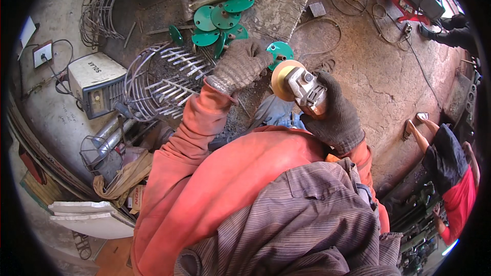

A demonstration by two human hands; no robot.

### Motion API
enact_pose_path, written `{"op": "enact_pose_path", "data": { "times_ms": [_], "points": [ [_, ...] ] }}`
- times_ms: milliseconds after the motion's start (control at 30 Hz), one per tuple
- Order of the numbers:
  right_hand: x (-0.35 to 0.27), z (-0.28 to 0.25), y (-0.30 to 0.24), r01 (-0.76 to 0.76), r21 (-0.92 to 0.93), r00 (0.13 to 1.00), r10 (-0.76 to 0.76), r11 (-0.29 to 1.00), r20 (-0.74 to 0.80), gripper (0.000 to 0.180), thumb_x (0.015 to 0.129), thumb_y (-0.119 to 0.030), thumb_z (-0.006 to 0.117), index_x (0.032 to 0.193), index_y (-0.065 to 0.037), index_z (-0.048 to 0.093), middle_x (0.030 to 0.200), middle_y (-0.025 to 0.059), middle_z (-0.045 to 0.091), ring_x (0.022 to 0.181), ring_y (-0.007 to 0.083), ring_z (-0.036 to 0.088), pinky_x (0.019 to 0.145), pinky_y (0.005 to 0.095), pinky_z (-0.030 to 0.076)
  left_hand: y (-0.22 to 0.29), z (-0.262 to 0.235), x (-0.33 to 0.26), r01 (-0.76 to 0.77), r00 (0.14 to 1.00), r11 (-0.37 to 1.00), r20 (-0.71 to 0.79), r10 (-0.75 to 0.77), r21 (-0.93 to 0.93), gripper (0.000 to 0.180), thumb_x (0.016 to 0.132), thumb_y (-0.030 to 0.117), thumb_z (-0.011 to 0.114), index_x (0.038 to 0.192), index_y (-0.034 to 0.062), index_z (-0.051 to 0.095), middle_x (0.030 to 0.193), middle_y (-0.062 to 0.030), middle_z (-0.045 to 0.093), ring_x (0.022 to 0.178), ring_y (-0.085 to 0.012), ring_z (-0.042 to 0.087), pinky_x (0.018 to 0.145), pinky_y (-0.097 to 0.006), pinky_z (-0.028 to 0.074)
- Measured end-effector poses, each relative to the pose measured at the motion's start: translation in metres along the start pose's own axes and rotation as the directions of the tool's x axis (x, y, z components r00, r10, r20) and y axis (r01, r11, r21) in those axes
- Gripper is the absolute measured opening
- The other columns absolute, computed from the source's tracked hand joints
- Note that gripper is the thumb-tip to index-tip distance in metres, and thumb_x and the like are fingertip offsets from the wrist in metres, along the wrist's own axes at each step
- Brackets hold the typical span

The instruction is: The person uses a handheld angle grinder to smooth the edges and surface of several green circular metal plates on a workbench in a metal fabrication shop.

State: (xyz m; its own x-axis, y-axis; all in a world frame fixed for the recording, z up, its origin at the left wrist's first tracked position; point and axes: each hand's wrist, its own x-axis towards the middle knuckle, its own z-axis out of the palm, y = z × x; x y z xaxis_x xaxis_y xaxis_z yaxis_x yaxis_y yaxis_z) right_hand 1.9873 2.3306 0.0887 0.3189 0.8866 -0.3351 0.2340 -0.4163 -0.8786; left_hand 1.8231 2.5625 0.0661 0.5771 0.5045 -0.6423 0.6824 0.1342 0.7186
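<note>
Orange sleeves (204, 174) above gritty workshop floor (378, 76), green discs (220, 20).

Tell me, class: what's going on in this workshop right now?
A person in orange sleeves and knit gloves works over a bench. The left hand holds a green disc by its edge. The right hand grips an angle grinder, its yellowish wheel right beside the disc. More green discs lie on the bench, next to a wire cage. Another person sits nearby.
</note>
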Motion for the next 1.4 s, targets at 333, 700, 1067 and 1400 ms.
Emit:
{"op": "enact_pose_path", "data": {
  "times_ms": [333, 700, 1067, 1400],
  "points": [
    [-0.006, 0.001, 0.002, 0.019, -0.084, 1.000, -0.019, 0.996, -0.002, 0.088, 0.070, -0.019, 0.090, 0.146, -0.004, 0.048, 0.129, 0.0231, 0.064, 0.121, 0.0467, 0.060, 0.100, 0.0509, 0.051, 0.000, 0.001, 0.001, -0.013, 1.000, 0.999, -0.009, 0.013, 0.033, 0.025, 0.095, 0.027, 0.072, 0.096, 0.0034, 0.067, 0.073, -0.0044, 0.067, 0.058, -0.0111, 0.062, 0.050, -0.026, 0.050],
    [-0.026, -0.005, 0.016, 0.090, -0.085, 0.996, -0.091, 0.992, -0.011, 0.092, 0.071, -0.021, 0.091, 0.148, -0.010, 0.041, 0.126, 0.0218, 0.066, 0.115, 0.0437, 0.068, 0.092, 0.0477, 0.056, 0.036, -0.014, -0.003, 0.004, 0.996, 0.976, -0.082, -0.022, -0.219, 0.026, 0.095, 0.029, 0.075, 0.090, 0.0047, 0.069, 0.071, -0.0032, 0.068, 0.054, -0.0103, 0.063, 0.046, -0.025, 0.048],
    [-0.032, -0.010, 0.024, 0.037, -0.078, 0.996, -0.043, 0.996, -0.083, 0.088, 0.073, -0.023, 0.090, 0.147, -0.013, 0.043, 0.122, 0.0205, 0.070, 0.112, 0.0433, 0.070, 0.088, 0.0484, 0.058, 0.081, -0.062, 0.024, 0.058, 0.888, 0.767, -0.384, 0.253, 0.639, 0.047, 0.089, 0.045, 0.073, 0.112, 0.0042, 0.075, 0.096, -0.0183, 0.076, 0.089, -0.0382, 0.074, 0.086, -0.045, 0.058],
    [-0.033, -0.008, 0.021, 0.078, 0.001, 0.993, -0.077, 0.997, -0.091, 0.086, 0.070, -0.018, 0.091, 0.143, -0.011, 0.046, 0.125, 0.0197, 0.065, 0.112, 0.0405, 0.069, 0.090, 0.0456, 0.057, 0.072, -0.061, 0.016, -0.242, 0.888, 0.925, -0.317, 0.332, 0.293, 0.029, 0.097, 0.029, 0.072, 0.103, -0.0004, 0.072, 0.078, -0.0131, 0.072, 0.061, -0.0233, 0.071, 0.052, -0.038, 0.056]
  ]
}}
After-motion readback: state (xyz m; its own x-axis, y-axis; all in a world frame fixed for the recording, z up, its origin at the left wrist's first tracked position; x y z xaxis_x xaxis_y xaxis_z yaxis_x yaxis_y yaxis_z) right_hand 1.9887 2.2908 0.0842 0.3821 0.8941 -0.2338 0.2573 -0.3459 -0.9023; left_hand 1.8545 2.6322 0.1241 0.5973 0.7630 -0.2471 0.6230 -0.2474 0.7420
